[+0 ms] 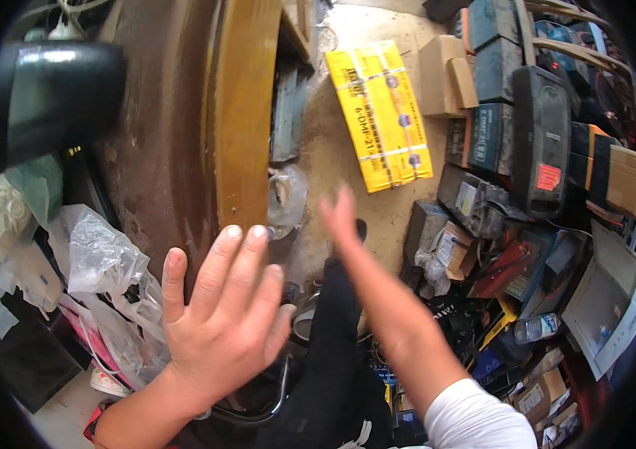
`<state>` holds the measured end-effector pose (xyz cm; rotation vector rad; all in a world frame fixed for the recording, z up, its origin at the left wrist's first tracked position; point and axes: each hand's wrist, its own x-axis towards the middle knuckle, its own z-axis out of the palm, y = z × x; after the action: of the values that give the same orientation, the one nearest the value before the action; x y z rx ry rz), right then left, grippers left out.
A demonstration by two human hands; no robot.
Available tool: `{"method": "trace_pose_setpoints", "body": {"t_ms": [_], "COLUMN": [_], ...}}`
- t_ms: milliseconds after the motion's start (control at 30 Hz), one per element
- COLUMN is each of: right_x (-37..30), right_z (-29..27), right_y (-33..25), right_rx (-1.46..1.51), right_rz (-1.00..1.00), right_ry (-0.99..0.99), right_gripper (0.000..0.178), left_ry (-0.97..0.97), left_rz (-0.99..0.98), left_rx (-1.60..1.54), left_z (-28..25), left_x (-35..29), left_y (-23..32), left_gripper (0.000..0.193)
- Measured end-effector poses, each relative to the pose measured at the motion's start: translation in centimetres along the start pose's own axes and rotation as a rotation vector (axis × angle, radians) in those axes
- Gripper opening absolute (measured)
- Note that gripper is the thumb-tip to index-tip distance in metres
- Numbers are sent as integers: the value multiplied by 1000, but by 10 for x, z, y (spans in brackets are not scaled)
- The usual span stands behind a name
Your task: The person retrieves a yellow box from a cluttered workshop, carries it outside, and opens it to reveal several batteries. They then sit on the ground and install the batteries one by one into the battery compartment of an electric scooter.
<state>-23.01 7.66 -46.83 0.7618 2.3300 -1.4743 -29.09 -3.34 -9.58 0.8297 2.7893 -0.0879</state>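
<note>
My left hand [232, 314] is raised at the lower left with its fingers spread and nothing in it. Beyond its fingertips is the front of the brown wooden desk [239, 135]. My right hand [339, 215] reaches forward over the floor, smeared by motion, so its fingers are unclear. It is nearest to a long yellow box [381, 116], bound with white straps and lying on the floor ahead. A gap shows between that hand and the box.
Stacked dark boxes [493, 67], a brown cardboard box [441, 75] and a black case [542, 142] line the right side. Clear plastic bags [108, 254] hang at the left. A water bottle [536, 328] lies among clutter at the lower right.
</note>
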Motion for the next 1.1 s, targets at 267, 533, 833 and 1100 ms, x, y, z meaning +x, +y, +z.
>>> {"method": "trace_pose_setpoints", "body": {"t_ms": [267,533,833,1100], "right_x": [-239,-262,-765,-972], "right_z": [-20,-231,-299,-183], "right_y": [39,18,145,-28], "right_rx": [-144,-72,1,-207], "right_rz": [175,284,1050,1641], "right_ry": [-407,176,680,-11], "right_gripper": [48,36,31,37], "left_ry": [66,180,-26,279], "left_rz": [69,152,178,442], "left_rx": [-17,26,171,320], "left_z": [1,0,17,-11], "left_x": [-4,2,-4,-16], "left_y": [-7,-4,10,7], "left_gripper": [31,25,24,25]}}
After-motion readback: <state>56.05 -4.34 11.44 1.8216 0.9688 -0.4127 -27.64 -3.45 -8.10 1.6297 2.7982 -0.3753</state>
